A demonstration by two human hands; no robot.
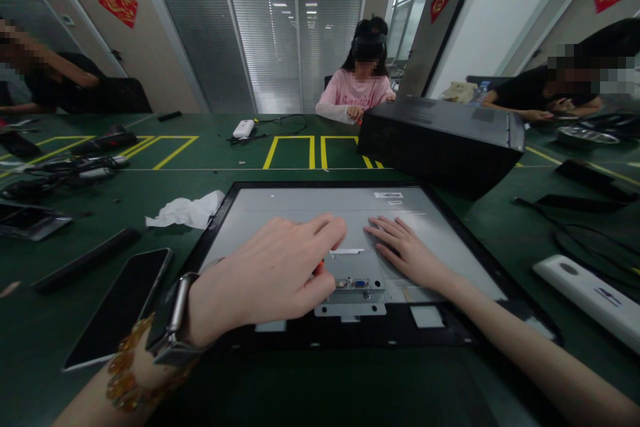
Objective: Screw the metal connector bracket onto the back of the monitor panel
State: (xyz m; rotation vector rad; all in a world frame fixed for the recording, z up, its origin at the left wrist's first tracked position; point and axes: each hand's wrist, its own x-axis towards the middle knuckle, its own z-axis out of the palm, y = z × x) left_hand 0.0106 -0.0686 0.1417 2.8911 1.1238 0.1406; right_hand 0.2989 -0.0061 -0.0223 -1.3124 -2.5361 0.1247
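In front of me a monitor panel [310,203] with a silver back and black frame lies on the table. Over its lower middle, my left hand [285,267], with a watch on the wrist, is closed in a pinch. A bit of orange shows between thumb and fingers; the rest of that thing is hidden. Just right of the fingertips is a metal bracket [350,310] with a port plate and a blue video port [361,283]. My right hand [407,250] rests flat on the silver back, fingers spread, holding nothing.
Left of the panel are a crumpled tissue [187,211], a phone [123,307] and a black bar [87,260]. A large black casing [440,137] stands behind it at right. A white device [590,300] lies right. Co-workers sit around the table [220,153].
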